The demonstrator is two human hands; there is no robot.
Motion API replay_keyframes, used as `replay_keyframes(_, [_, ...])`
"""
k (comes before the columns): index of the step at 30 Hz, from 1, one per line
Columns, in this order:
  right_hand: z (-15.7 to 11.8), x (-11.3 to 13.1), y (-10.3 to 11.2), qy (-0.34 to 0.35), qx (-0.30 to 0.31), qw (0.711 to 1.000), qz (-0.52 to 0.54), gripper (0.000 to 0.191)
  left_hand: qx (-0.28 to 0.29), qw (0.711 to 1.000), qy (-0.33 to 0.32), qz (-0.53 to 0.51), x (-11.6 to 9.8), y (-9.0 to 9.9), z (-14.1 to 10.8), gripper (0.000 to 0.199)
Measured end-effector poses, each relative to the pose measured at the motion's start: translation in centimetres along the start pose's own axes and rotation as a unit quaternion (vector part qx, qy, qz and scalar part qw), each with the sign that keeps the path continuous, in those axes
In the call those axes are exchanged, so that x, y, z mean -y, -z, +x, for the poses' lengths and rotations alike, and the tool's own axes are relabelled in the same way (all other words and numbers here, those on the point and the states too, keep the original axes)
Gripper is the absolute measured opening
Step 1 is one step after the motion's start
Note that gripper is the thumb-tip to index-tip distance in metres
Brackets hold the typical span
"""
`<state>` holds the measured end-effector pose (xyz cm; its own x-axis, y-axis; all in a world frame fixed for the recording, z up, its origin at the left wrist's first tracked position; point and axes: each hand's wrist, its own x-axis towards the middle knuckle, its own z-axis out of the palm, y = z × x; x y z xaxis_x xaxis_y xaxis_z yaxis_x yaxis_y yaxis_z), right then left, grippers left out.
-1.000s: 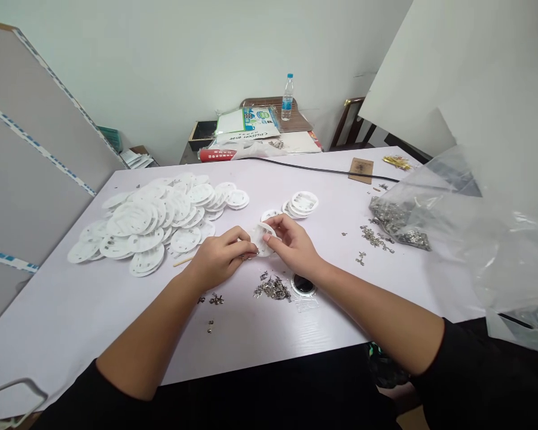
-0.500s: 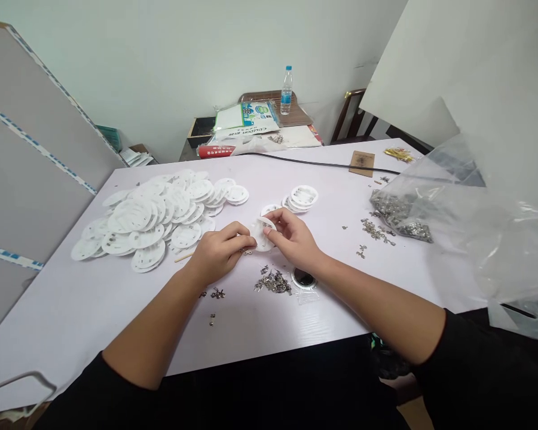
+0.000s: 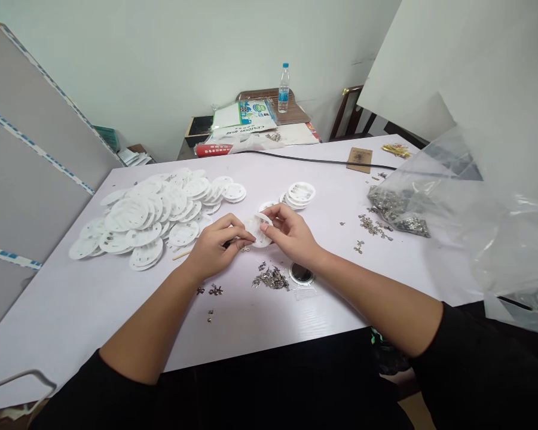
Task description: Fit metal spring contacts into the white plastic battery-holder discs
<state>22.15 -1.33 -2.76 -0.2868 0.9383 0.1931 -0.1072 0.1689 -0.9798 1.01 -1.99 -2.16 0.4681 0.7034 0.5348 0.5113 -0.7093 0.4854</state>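
Observation:
My right hand [image 3: 291, 232] grips a round white plastic disc [image 3: 263, 239] by its right side, thumb across its face, tilted above the table. At the disc's lower left edge my left hand [image 3: 224, 243] is closed in a pinch; what its fingertips hold, if anything, is too small to make out. Just below the hands lies a little pile of small metal contact pieces [image 3: 271, 278]. Beside it rests a round dark piece with a pale rim [image 3: 302, 273]. A short stack of white discs [image 3: 301, 192] stands behind my right hand.
A large heap of white discs [image 3: 130, 214] covers the table's left part, with a thin wooden stick [image 3: 182, 255] near it. To the right are a clear bag of metal parts [image 3: 397, 209], scattered parts [image 3: 373, 226], a brown card [image 3: 359, 160] and a black cable [image 3: 305, 160].
The left fingertips have shifted slightly at the disc's edge, with a gap now showing between the fingers. The right hand keeps its hold on the disc. The whole view has moved a little.

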Motion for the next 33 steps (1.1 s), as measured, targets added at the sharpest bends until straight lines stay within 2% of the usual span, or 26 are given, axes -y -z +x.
replay_keyframes(4, [0.0, 0.1, 0.1, 0.001, 0.005, 1.000, -0.002, 0.035, 0.014, 0.999, 0.034, -0.019, -0.1, 0.0, 0.0, 0.012])
replay_keyframes(7, [0.1, 0.3, 0.1, -0.001, 0.006, 1.000, 0.006, 0.036, 0.017, 0.993, 0.104, -0.054, -0.4, -0.1, 0.2, 0.019])
replay_keyframes(11, [0.1, 0.7, 0.2, -0.006, 0.008, 1.000, 0.028, 0.037, -0.026, 0.959, 0.258, -0.118, -1.1, -0.1, 0.5, 0.047])
replay_keyframes(14, [0.0, 0.7, 0.2, 0.011, 0.018, 0.999, 0.045, 0.038, -0.019, 0.932, 0.311, -0.186, -1.5, -0.1, 0.8, 0.056])
replay_keyframes(17, [-0.1, 0.5, 0.2, 0.039, 0.042, 0.998, 0.030, 0.044, 0.006, 0.915, 0.334, -0.228, -1.7, -0.1, 1.0, 0.051])
replay_keyframes(20, [-0.3, 0.4, 0.4, 0.058, 0.086, 0.994, -0.025, 0.060, 0.014, 0.906, 0.344, -0.245, -1.7, 0.1, 1.0, 0.051])
replay_keyframes(23, [-0.3, 0.6, 0.9, 0.053, 0.156, 0.981, -0.105, 0.074, 0.078, 0.899, 0.327, -0.281, -1.8, 0.3, 1.0, 0.047])
replay_keyframes(26, [0.0, 0.6, 1.5, 0.059, 0.201, 0.969, -0.135, 0.089, 0.125, 0.894, 0.303, -0.305, -1.8, 0.3, 1.1, 0.041])
replay_keyframes(27, [0.1, 0.4, 1.7, 0.074, 0.205, 0.964, -0.154, 0.092, 0.128, 0.898, 0.298, -0.297, -1.8, 0.3, 1.1, 0.040])
replay_keyframes(30, [0.7, -0.1, 2.3, 0.135, 0.198, 0.941, -0.238, 0.080, 0.117, 0.925, 0.291, -0.215, -1.6, 0.1, 0.9, 0.048])
replay_keyframes(33, [1.0, -0.5, 2.9, 0.115, 0.193, 0.926, -0.305, 0.075, 0.106, 0.945, 0.290, -0.112, -1.3, 0.3, 0.6, 0.047])
